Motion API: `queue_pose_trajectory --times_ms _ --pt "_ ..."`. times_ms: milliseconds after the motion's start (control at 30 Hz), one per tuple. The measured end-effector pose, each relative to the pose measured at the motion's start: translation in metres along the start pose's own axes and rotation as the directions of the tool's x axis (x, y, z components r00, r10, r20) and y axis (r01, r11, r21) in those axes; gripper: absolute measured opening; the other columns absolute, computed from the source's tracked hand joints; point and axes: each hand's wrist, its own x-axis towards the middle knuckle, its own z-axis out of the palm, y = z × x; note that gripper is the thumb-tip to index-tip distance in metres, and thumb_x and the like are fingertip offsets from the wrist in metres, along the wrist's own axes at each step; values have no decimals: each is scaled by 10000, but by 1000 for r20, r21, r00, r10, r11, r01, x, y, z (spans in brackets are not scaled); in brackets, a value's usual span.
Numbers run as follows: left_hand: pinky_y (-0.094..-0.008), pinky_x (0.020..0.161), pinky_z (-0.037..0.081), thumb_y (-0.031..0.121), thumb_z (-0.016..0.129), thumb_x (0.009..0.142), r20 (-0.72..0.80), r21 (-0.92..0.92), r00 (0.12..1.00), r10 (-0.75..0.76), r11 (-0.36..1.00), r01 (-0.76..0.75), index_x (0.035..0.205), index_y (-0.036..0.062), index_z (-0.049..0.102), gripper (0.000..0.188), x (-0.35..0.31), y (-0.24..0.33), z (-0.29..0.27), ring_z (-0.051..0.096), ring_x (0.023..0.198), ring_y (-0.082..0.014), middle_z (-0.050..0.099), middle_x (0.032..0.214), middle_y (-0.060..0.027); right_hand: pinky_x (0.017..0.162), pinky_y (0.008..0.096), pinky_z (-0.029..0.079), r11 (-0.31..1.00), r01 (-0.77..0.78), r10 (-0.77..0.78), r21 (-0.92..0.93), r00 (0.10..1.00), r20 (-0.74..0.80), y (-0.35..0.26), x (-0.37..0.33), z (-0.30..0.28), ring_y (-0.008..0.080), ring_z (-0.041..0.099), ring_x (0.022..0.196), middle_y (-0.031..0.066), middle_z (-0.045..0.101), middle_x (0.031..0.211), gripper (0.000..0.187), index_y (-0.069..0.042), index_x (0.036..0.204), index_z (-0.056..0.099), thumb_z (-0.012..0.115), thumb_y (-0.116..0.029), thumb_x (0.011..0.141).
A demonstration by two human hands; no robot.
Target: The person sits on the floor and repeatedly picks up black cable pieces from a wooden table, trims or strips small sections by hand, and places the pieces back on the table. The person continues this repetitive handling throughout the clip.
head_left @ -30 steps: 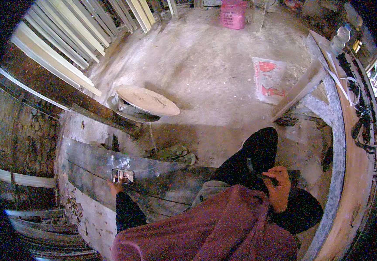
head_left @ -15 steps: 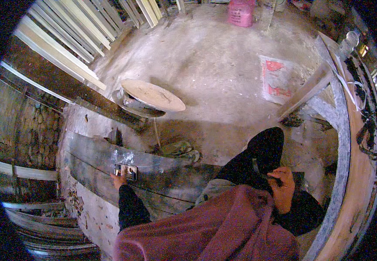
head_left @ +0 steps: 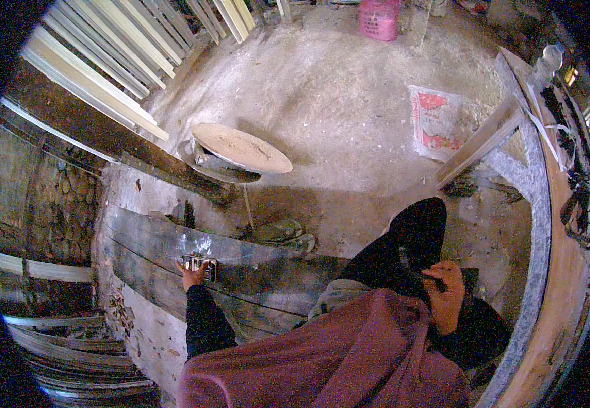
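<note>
A phone with a lit screen lies on a long dark wooden bench to the left. At its near edge, my left hand touches it with finger and thumb spread apart. My right hand rests by my dark-trousered leg, its fingers curled in. Whatever those fingers hold, if anything, is too small and dark to make out. The dark red cloth of my clothing covers the lower middle of the view.
A tilted round disc stands beyond the bench, near a pair of shoes. Wooden strips lean at the far left. A printed sack lies flat on the floor; a pink sack stands farther back. A wooden workbench borders the right.
My left hand has shifted slightly, its thumb now over the phone's near edge and its finger raised along the side. The right hand stays curled in place.
</note>
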Motion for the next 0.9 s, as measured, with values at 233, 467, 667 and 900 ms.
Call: queue_pose_trajectory --times_ms 233,467,667,900 --pt "-411 921 384 643 629 615 -8 53 986 164 985 -163 1356 112 -115 1177 22 -22 23 489 1078 -376 410 1245 -273 773 333 426 1000 -18 18 -22 1000 -2 0 1 0 257 535 853 93 558 866 218 -85 802 636 660 5 605" --pt "-426 943 356 663 624 604 27 126 997 -67 990 63 1363 134 -102 1176 -8 10 -2 484 1081 -389 442 1222 -265 771 334 418 999 -18 19 -28 1000 4 -3 2 0 258 529 866 96 552 892 198 -82 802 632 652 1 622" --pt "-455 806 441 624 664 594 -15 -65 999 -42 997 41 1354 161 -42 1137 2 -14 -2 555 934 -428 566 1022 -275 770 331 418 998 -7 8 -69 1000 6 -1 2 0 254 530 865 95 552 900 201 -84 812 637 665 -6 629" --pt "-458 771 453 592 708 563 -49 -14 997 -54 998 54 1347 133 48 1123 41 -67 35 569 908 -414 580 1003 -251 761 324 422 1000 -13 13 -28 1000 9 1 1 0 255 532 862 97 553 894 210 -82 814 636 665 1 624"
